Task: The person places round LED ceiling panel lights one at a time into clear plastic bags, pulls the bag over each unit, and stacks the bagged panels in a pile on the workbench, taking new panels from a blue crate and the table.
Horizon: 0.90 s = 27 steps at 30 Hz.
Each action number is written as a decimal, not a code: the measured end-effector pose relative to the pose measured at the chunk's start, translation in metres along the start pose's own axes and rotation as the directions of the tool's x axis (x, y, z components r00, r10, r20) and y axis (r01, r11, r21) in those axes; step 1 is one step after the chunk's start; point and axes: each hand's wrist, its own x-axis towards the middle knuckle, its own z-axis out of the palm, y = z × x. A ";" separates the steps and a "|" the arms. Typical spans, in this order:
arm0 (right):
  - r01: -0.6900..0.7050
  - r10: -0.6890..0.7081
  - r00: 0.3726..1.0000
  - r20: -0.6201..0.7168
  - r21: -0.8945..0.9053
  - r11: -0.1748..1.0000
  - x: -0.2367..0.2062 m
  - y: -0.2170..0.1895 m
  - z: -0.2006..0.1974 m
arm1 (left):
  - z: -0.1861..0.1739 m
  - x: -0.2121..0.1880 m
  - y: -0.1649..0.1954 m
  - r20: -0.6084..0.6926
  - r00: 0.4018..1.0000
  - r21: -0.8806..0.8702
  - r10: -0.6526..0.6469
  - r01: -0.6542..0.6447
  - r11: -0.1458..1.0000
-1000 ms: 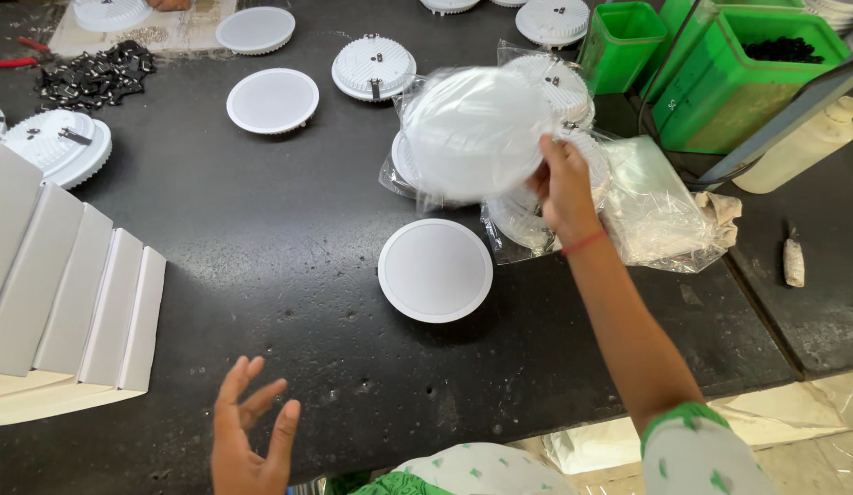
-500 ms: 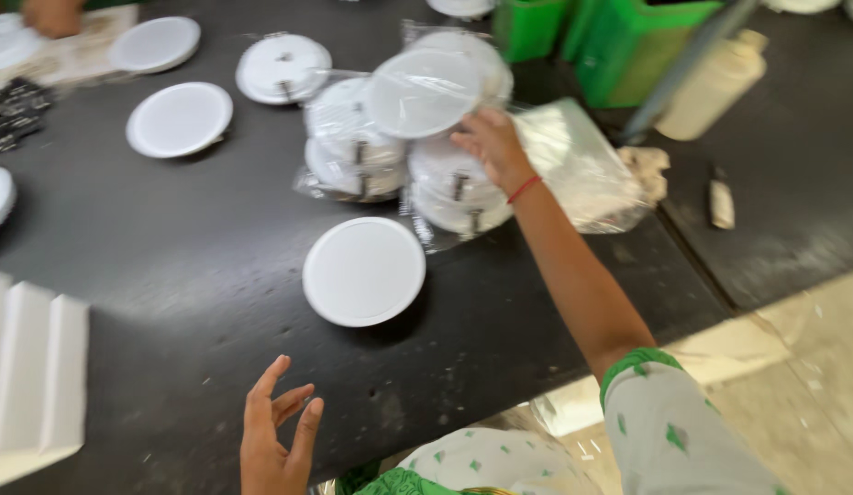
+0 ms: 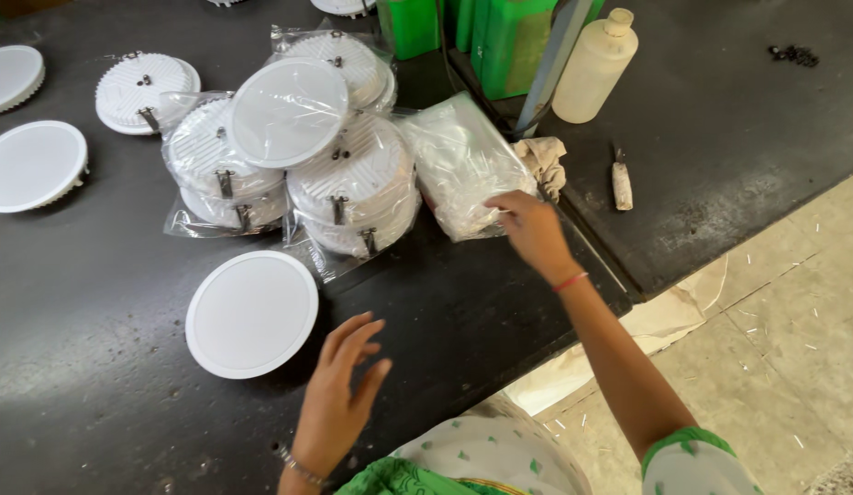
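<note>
Since the earlier frame the right hand (image 3: 529, 229) has let go of the bagged disc (image 3: 290, 112), now resting on the wrapped stack (image 3: 289, 174) at upper centre, and dropped to the pile of clear bags (image 3: 463, 165). Nearest, low in the frame, the left hand (image 3: 342, 394) hovers spread and empty beside the bare white disc (image 3: 251, 313) on the dark tabletop (image 3: 96, 367). The right fingers pinch the top bag. This looks like the bagging step: next, a bag must be freed and opened.

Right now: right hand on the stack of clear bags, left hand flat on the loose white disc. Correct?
Not quite. The left hand hovers open beside the white disc, not on it. The right hand does touch the stack of clear bags. The head view shows both.
</note>
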 end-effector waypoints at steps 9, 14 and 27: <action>0.305 -0.312 0.947 -0.078 -0.087 0.948 0.016 -0.043 -0.001 | 0.043 0.030 0.037 -0.051 0.999 0.014 -0.012 0.013 1.000; 0.346 -0.337 0.937 -0.093 0.124 0.930 0.025 -0.095 -0.033 | 0.053 0.043 0.049 -0.300 0.949 0.016 0.092 -0.092 0.996; -0.317 -0.285 0.774 0.565 0.736 0.598 0.046 -0.146 0.024 | -0.008 0.010 0.005 -0.705 0.595 -0.407 -0.387 0.107 0.907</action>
